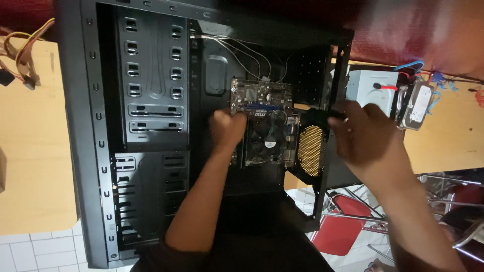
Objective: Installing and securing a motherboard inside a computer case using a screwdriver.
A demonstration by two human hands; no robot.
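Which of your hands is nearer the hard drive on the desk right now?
Right. The right hand is at the case's rear edge, just short of the hard drive beside the grey power supply. The left hand is far off, inside the case on the motherboard.

The left edge of the motherboard (262, 126) is covered by the left hand (228, 129), and whatever that fist grips cannot be made out. The right hand (365, 133) is blurred, and the dark tool (337, 115) at its fingertips is too indistinct to identify. The computer case (151, 126) is cut off at the top and bottom of the frame. A smeared shape fills the upper right corner. The cables (17, 55) at the upper left are clipped by the frame's edge.
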